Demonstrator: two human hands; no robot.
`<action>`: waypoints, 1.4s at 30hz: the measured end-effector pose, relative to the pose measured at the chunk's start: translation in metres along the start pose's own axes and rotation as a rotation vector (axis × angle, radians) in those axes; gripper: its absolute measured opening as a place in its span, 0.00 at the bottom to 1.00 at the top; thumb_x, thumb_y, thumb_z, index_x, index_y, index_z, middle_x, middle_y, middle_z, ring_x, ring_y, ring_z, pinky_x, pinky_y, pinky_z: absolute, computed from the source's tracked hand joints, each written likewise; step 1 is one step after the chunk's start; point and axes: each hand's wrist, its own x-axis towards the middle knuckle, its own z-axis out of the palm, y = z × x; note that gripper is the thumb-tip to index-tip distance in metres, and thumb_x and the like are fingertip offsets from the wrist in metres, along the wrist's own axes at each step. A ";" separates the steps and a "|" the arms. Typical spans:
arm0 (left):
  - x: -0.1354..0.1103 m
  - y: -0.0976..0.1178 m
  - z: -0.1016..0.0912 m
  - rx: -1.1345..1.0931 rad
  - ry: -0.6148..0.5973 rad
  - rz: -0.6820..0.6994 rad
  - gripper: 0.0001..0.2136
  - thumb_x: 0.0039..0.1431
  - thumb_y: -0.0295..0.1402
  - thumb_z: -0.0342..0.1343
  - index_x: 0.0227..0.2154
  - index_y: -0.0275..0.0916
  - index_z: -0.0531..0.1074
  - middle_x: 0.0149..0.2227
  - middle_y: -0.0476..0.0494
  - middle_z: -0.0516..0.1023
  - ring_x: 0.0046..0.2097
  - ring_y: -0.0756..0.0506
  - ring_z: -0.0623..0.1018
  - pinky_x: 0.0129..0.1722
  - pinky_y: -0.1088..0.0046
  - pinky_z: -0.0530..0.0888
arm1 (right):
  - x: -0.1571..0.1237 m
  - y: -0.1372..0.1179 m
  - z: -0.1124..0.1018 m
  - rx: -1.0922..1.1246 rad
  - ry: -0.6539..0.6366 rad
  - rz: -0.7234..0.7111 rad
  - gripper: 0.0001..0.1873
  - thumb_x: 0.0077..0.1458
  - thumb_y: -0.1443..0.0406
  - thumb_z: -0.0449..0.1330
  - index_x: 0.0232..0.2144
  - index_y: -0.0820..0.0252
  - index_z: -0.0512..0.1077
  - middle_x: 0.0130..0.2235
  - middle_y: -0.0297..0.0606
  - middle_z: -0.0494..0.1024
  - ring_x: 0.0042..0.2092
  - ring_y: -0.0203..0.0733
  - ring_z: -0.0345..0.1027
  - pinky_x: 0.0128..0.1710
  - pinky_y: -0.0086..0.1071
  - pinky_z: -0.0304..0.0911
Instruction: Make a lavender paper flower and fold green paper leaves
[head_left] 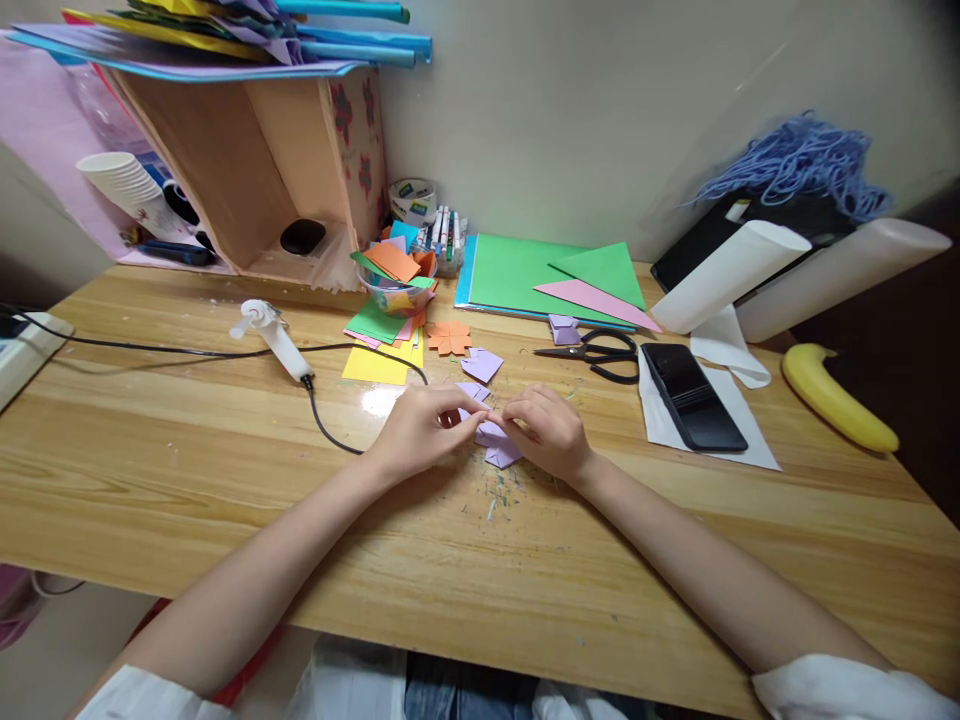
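Observation:
Both hands meet over a small folded lilac paper piece lying on the wooden table. My left hand pinches its left side with fingers curled. My right hand presses and pinches its right side. More lilac folded pieces lie just beyond: one behind the hands, another near the scissors. An orange paper flower rests behind them.
Black scissors and a dark phone on white paper lie right. A banana sits far right. A glue gun with its cord lies left. Coloured paper sheets, a bowl of scraps and a cardboard box stand behind.

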 end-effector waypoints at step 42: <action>0.005 -0.003 0.001 -0.397 -0.208 -0.313 0.10 0.49 0.35 0.55 0.25 0.31 0.72 0.24 0.45 0.74 0.24 0.53 0.70 0.24 0.80 0.65 | 0.001 -0.001 -0.004 0.154 0.046 -0.059 0.07 0.50 0.69 0.60 0.27 0.57 0.63 0.22 0.32 0.69 0.25 0.34 0.59 0.25 0.28 0.58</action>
